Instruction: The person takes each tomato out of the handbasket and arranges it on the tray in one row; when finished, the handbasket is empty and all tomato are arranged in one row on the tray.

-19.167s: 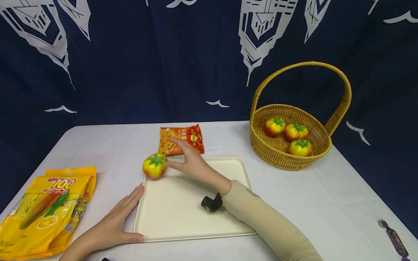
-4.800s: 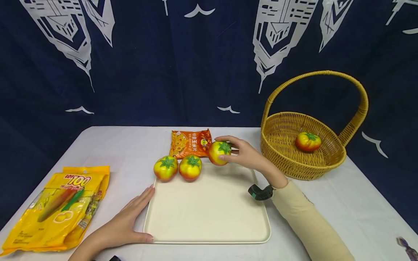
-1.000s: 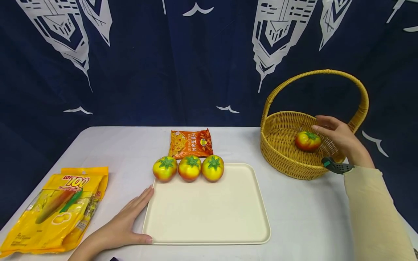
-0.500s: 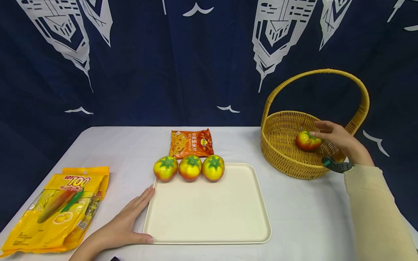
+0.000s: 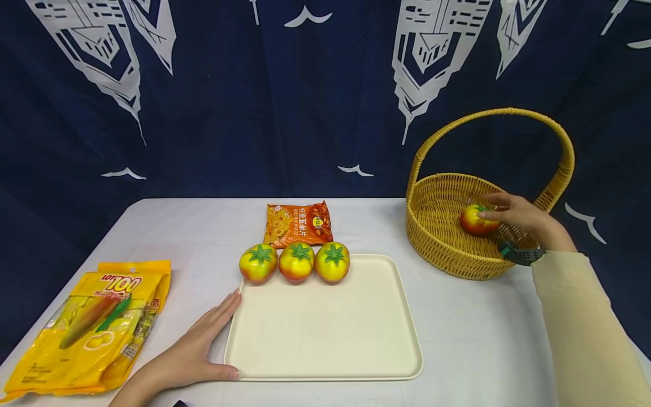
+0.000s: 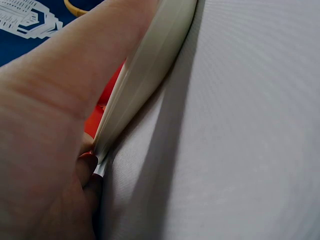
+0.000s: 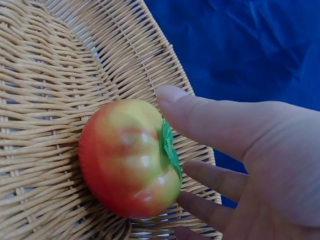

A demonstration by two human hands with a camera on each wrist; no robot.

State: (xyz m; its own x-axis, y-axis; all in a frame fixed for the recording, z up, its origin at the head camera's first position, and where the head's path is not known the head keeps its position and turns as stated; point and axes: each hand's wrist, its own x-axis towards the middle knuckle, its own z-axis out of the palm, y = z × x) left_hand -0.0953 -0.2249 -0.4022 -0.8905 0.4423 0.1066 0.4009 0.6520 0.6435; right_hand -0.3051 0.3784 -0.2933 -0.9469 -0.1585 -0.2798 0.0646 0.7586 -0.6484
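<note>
My right hand [image 5: 526,219] reaches over the rim of the wicker basket [image 5: 442,249] to the one tomato [image 5: 473,220] inside. In the right wrist view, the thumb and fingers of the right hand [image 7: 270,155] lie spread around the leafy side of this tomato [image 7: 125,160], not closed on it; whether they touch is hard to tell. My left hand [image 5: 190,350] rests along the left edge of the cream tray [image 5: 325,333], thumb at its front corner. Three tomatoes, left [image 5: 258,264], middle [image 5: 296,262] and right [image 5: 332,263], stand in a row along the tray's back edge.
An orange snack packet [image 5: 297,223] lies just behind the row of tomatoes. Yellow candy bags [image 5: 86,333] lie at the left of the white-covered table [image 5: 473,339]. The basket's tall handle [image 5: 508,112] arches above the right hand; a dark blue curtain [image 5: 285,113] hangs behind.
Two more tomatoes have gone from basket to tray over the longer span, joining the first. In the last second my right hand has moved left and lower, closer to the remaining tomato. The left hand stays.
</note>
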